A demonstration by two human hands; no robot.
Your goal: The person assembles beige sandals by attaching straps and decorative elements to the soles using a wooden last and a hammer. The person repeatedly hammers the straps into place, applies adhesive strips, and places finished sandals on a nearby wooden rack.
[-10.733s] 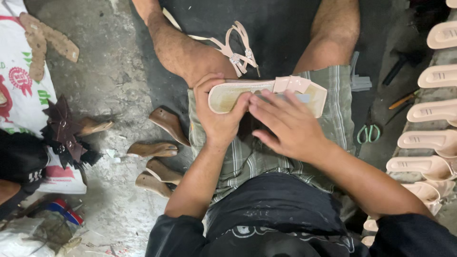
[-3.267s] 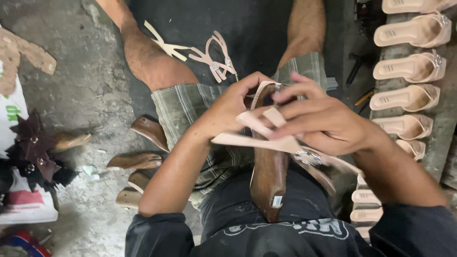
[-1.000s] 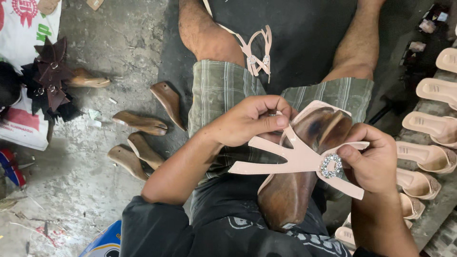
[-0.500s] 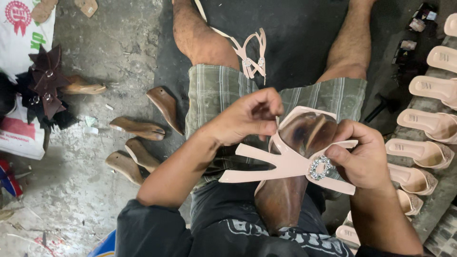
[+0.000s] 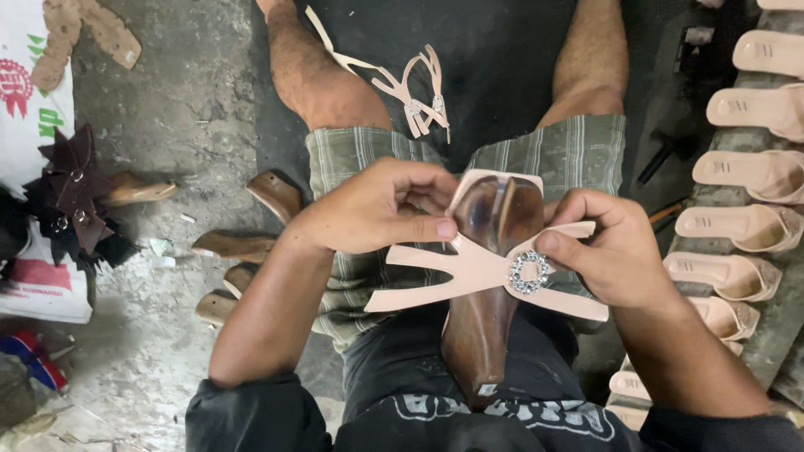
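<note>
The left hand [image 5: 377,209] pinches the pale pink branching leather strap piece [image 5: 469,272] at its upper left, while the right hand [image 5: 611,251] grips its right end beside the round rhinestone buckle [image 5: 529,272]. The strap lies across the brown wooden shoe last [image 5: 490,285], between both hands, on the lap.

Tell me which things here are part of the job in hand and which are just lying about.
In hand: left hand, right hand, pink strap piece with round buckle, brown wooden last.
Lying about: finished sandals, spare lasts, dark straps.
</note>
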